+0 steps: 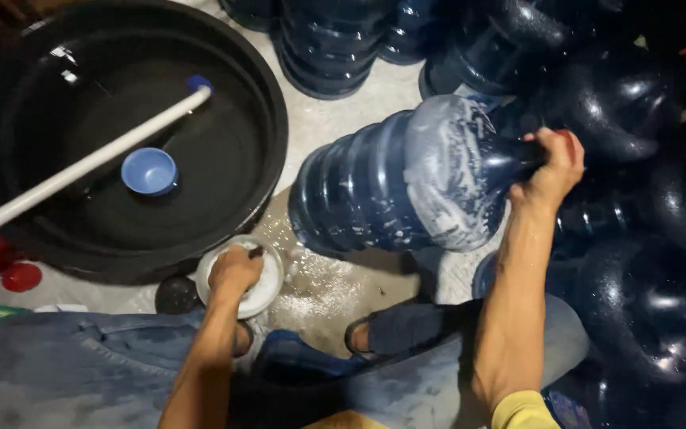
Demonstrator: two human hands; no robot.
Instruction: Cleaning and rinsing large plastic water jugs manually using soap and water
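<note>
Washing step, by the look of it. Big black tub (256, 119) on the floor at upper left, blue scoop (149, 171) floating inside, white pipe (81, 167) slanting across. Large blue water jug (391, 187) tipped on its side, soapy at the shoulder, neck gripped in the right hand (553, 163), fingers closed round it. Small white bowl (271, 278) just beside the tub, left hand (234, 270) curled inside on something dark, too hidden to identify. Next, likely: soap carried up to the jug, neck held firm.

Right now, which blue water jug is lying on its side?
The soapy jug at centre, its neck gripped by the right hand; the jugs around it carry no suds.
</note>
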